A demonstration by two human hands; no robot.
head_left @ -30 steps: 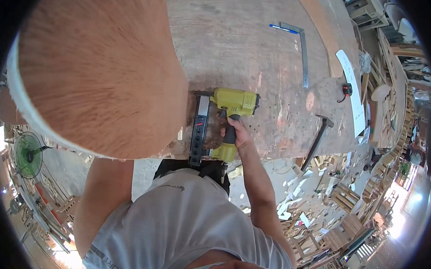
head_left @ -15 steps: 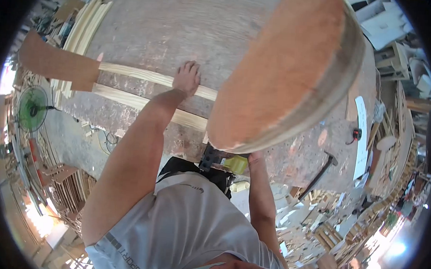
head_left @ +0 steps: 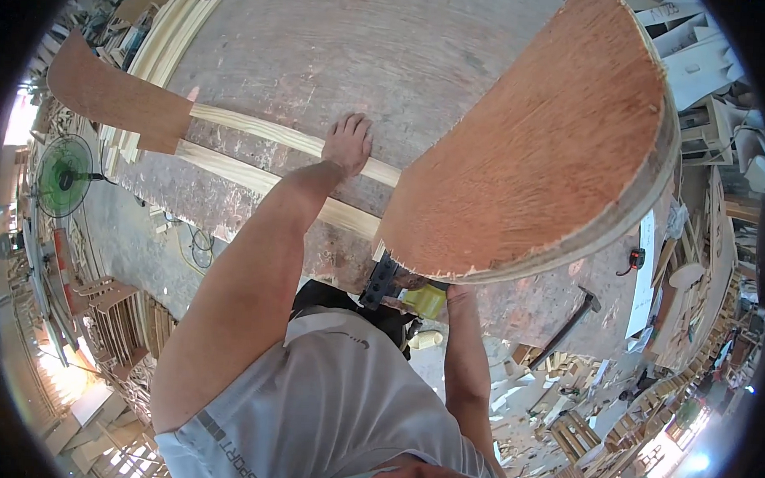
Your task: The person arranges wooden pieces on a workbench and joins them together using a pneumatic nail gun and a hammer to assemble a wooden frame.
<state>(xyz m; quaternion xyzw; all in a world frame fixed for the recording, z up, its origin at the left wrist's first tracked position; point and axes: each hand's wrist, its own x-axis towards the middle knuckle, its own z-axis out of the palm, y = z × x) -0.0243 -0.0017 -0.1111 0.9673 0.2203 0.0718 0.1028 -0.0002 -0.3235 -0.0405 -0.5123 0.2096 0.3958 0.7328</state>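
My left hand (head_left: 349,143) lies on the upper of two pale wooden strips (head_left: 260,131), its fingers stretched past the strip onto the worktable. Running roughly parallel nearer me is the second strip (head_left: 350,216). Both strips join a small curved plywood piece (head_left: 122,98) at the left and reach a large curved plywood panel (head_left: 537,152) at the right, which rises toward me. Beneath that panel's near edge, my right hand (head_left: 457,295) grips what looks like a nail gun (head_left: 424,300) with a yellow-green body and black magazine; the panel hides most of the fingers.
On the paint-marked worktable (head_left: 356,44), a hammer (head_left: 569,327) and a red-and-black tape measure (head_left: 634,261) lie at the right. Pale strips (head_left: 175,38) are piled at the far left. A green fan (head_left: 64,176) stands left; wood scraps (head_left: 562,397) cover the floor.
The large panel, strips and small curved piece now appear slightly farther right in the view. The panel's flat face shows more fully. Both hands keep their places on the strip and the nail gun.
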